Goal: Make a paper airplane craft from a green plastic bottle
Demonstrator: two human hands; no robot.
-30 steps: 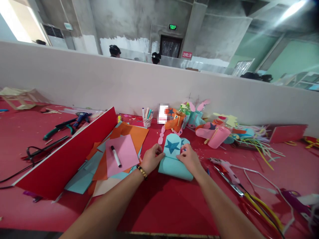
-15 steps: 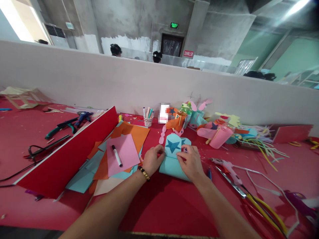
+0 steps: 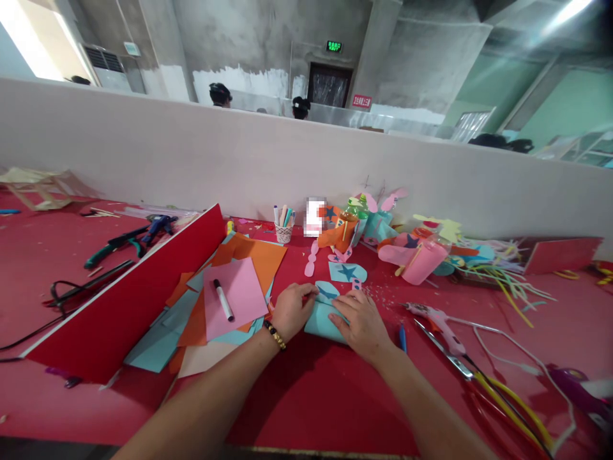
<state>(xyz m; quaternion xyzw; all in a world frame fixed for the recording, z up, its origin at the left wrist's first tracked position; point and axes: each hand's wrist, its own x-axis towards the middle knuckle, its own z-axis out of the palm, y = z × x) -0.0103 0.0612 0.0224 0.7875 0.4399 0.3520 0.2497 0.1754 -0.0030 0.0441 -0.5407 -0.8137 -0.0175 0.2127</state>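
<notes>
Between my hands on the red tabletop lies a light blue paper-covered body, rounded along its near edge; its core does not show. Across its far side is a light blue rounded paper piece with a dark star, partly under my fingers. My left hand pinches this star piece at its left edge. On the right, my right hand is bent over the piece, its fingertips pressing it against the body. Just beyond lies a second light blue star piece, with a small pink paper by the right fingers.
Coloured sheets with a marker lie left, beside a red board. A pen cup and decorated bottles stand behind. A pink glue gun, large scissors and a blue pen are on the right.
The star piece, earlier lying out flat beyond the body, is now partly covered and looks foreshortened. My right hand has shifted slightly left and over it, uncovering the second star piece behind.
</notes>
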